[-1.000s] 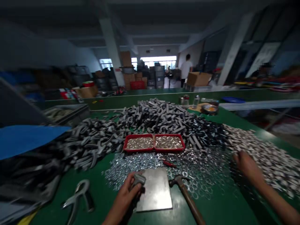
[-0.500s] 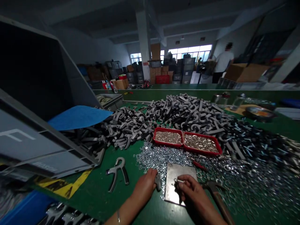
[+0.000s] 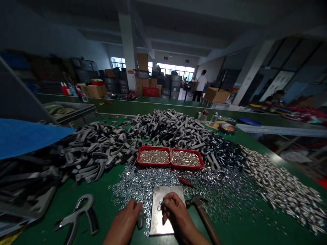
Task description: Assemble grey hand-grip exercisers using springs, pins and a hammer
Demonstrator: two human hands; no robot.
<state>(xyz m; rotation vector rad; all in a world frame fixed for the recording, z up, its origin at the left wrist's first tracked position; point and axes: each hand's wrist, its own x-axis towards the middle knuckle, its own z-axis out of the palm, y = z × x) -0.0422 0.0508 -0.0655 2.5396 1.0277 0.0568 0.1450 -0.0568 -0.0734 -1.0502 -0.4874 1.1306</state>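
Note:
My left hand (image 3: 127, 219) is closed on a small grey metal part (image 3: 140, 218) at the left edge of a steel plate (image 3: 159, 223) lying on the green table (image 3: 237, 228). Over the plate, my right hand (image 3: 175, 214) pinches a small shiny pin or ring (image 3: 161, 204). A wooden-handled hammer (image 3: 201, 214) lies just right of that hand. Silver washers (image 3: 135, 185) spread out around the plate.
A red double tray (image 3: 170, 157) of small metal bits sits behind the plate, with a big heap of grey handles (image 3: 122, 143) beyond. Metal pins (image 3: 283, 185) cover the right side. An assembled clamp (image 3: 76, 216) lies at left. A person stands far back.
My right hand came back from the pin pile at right and now pinches a small piece over the plate. The view swung left and back. My left hand lowered its part beside the plate.

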